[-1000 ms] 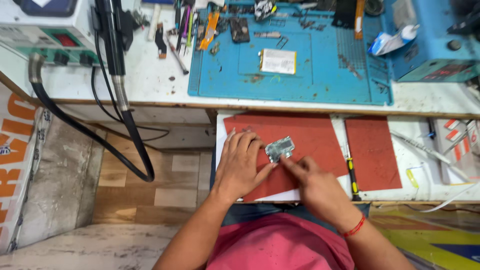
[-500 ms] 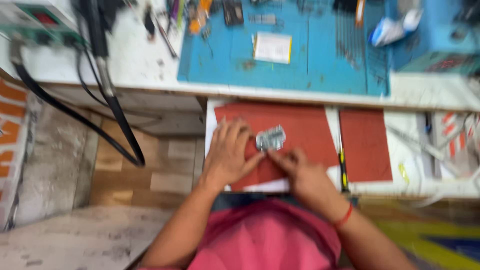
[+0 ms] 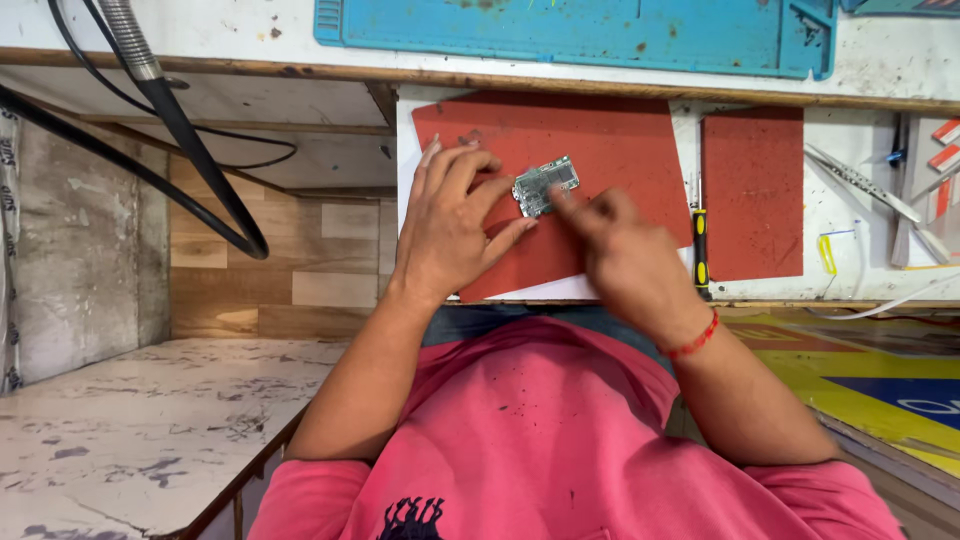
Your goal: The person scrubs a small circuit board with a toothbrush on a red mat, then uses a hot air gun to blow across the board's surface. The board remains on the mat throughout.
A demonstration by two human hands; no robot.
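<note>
I see the small circuit board [image 3: 545, 185] lying flat on the larger red mat [image 3: 600, 150], its long axis running from 8 o'clock up to 2 o'clock. My left hand [image 3: 455, 225] pinches its lower-left end between fingertip and thumb. My right hand [image 3: 625, 255], at 4 o'clock of the board, touches it with one finger; the other fingers are blurred.
</note>
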